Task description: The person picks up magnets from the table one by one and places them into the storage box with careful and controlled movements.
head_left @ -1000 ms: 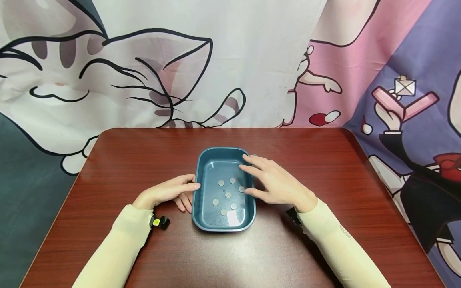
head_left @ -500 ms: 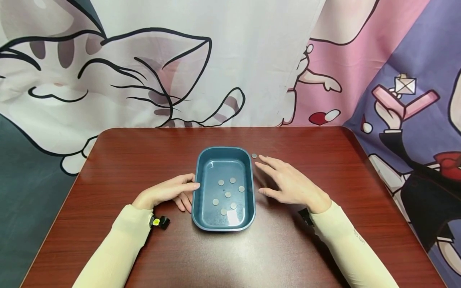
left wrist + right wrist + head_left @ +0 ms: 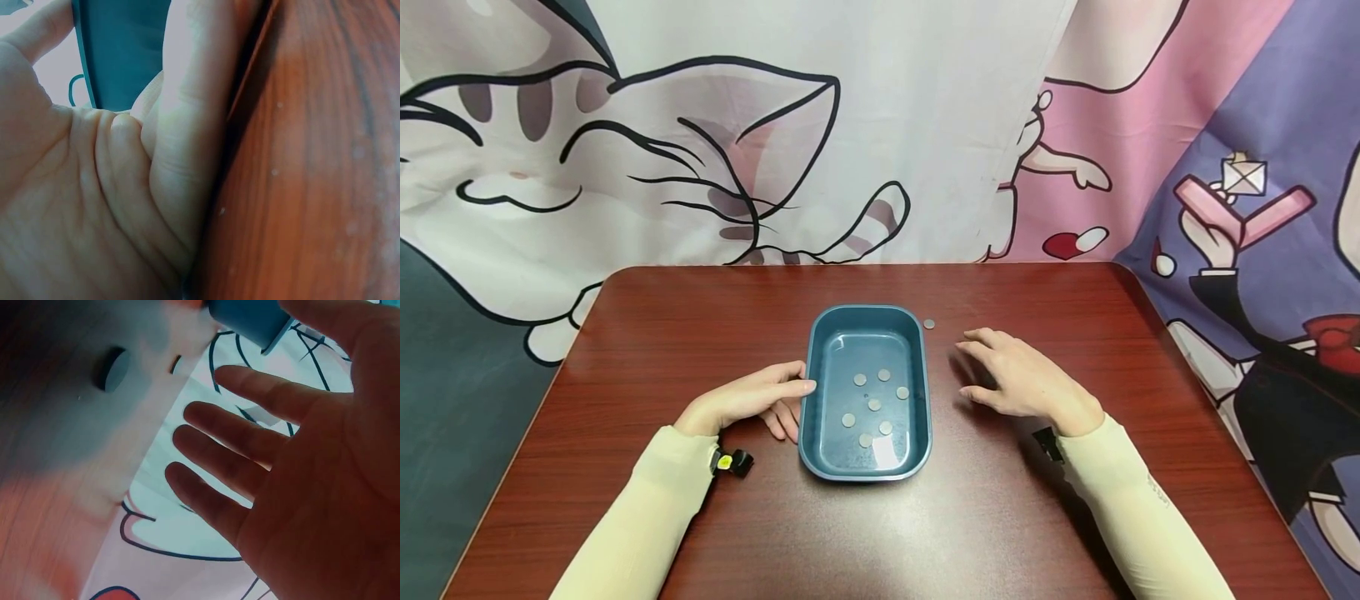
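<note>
A blue rectangular tray sits mid-table with several small, coin-like silver discs lying apart on its floor. My left hand grips its left side, thumb over the rim and fingers against the outer wall; the left wrist view shows the tray wall beyond the palm. To the right, my right hand hovers over the table, fingers spread and holding nothing. One disc lies on the table by the tray's far right corner. In the right wrist view a nearer disc lies below my fingers; the hand hides it from the head view.
The reddish-brown wooden table runs back to a cartoon-printed curtain. A small black wrist device sits by my left cuff.
My right hand has drawn back to the right from over the tray's right rim, uncovering the disc by the far right corner. The left hand and tray have stayed put.
</note>
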A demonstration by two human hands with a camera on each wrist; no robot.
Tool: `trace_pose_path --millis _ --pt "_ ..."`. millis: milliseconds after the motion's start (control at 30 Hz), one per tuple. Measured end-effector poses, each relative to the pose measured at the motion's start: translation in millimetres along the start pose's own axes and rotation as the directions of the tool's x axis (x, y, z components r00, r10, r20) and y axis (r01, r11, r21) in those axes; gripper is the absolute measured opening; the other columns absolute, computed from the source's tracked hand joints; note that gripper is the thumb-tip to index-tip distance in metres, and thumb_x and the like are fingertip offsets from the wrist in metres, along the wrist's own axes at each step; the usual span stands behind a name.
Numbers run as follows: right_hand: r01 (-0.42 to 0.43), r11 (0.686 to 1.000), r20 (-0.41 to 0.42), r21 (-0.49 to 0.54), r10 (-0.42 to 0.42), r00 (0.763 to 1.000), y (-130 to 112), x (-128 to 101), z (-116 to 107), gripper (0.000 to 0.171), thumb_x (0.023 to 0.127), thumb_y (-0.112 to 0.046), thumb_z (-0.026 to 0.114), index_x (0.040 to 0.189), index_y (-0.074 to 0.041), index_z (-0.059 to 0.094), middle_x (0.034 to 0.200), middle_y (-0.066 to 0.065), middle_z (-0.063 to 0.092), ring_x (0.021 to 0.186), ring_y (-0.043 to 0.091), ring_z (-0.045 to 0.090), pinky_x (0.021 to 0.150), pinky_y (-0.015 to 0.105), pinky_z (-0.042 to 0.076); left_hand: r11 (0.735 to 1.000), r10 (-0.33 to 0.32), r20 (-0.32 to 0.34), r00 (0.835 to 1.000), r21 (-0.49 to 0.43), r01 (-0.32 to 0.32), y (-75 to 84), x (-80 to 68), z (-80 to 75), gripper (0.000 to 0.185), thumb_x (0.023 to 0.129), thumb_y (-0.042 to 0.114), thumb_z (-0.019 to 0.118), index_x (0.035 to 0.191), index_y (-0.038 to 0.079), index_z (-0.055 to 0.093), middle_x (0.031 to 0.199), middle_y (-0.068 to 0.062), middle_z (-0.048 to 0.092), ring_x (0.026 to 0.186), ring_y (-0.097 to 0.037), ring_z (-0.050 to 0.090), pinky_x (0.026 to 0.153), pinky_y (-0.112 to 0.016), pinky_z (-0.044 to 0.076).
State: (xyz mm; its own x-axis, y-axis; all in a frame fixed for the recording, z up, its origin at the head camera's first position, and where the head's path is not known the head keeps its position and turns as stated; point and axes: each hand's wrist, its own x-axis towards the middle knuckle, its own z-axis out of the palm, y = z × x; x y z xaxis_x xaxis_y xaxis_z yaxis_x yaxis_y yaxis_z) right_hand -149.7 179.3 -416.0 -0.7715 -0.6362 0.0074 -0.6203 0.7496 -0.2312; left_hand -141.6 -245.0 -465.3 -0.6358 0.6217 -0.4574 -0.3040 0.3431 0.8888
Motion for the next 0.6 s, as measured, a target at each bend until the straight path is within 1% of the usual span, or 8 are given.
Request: trace_pose_path --millis 67,133,267,433,600 --pt "-0.001 1.0 -0.006 -0.01 0.001 1.0 2 -1 0 0.063 0.085 -0.037 0.085 0.133 -0.001 0.065 0.13 0.016 0.063 0.115 0.033 0.065 0.104 0.05 0.053 1.0 0.001 0.001 1.0 -0.001 -0.001 0.1 0.0 0.1 0.044 0.106 0.043 0.056 0.116 0.002 0.047 0.091 -0.025 0.076 0.078 -0.039 0.078 0.067 -0.045 0.065" --pt "-0.004 1.0 -0.011 -0.028 0.004 1.0 5 -1 1 0.057 0.084 -0.034 0.086 0.126 -0.001 0.068 0.118 0.013 0.063 0.102 0.03 0.065 0.096 0.047 0.056 1.0 0.001 0.004 1.0 -0.003 -0.001 0.3 -0.1 0.1 0.044 0.107 0.043 0.056 0.117 0.001 0.047 0.091 -0.025 0.077 0.078 -0.039 0.078 0.067 -0.045 0.065" --pt "-0.005 0.997 -0.015 -0.072 0.004 1.0 8 -1 2 0.047 0.082 -0.029 0.088 0.114 -0.001 0.069 0.098 0.009 0.057 0.083 0.025 0.058 0.081 0.043 0.054 1.0 0.006 0.008 1.0 -0.002 -0.006 0.6 -0.3 -0.2 0.043 0.107 0.042 0.055 0.12 0.002 0.047 0.092 -0.025 0.077 0.079 -0.039 0.078 0.067 -0.045 0.065" --pt "-0.014 0.992 0.006 -0.122 0.015 1.0 13 -1 5 0.038 0.079 -0.024 0.088 0.103 -0.001 0.068 0.088 0.008 0.053 0.076 0.025 0.056 0.075 0.044 0.053 1.0 0.006 0.007 1.0 0.0 -0.006 0.6 -0.1 -0.7 0.043 0.107 0.042 0.055 0.119 0.002 0.047 0.092 -0.025 0.077 0.079 -0.039 0.078 0.067 -0.045 0.065" --pt "-0.044 0.99 0.037 -0.132 0.05 0.998 17 -1 9 0.031 0.078 -0.018 0.087 0.098 -0.004 0.067 0.086 0.007 0.055 0.075 0.025 0.059 0.074 0.045 0.055 1.0 -0.002 0.005 1.0 -0.005 0.002 0.2 0.9 -1.0 0.043 0.107 0.043 0.055 0.117 0.002 0.047 0.092 -0.025 0.077 0.078 -0.039 0.078 0.067 -0.045 0.065"
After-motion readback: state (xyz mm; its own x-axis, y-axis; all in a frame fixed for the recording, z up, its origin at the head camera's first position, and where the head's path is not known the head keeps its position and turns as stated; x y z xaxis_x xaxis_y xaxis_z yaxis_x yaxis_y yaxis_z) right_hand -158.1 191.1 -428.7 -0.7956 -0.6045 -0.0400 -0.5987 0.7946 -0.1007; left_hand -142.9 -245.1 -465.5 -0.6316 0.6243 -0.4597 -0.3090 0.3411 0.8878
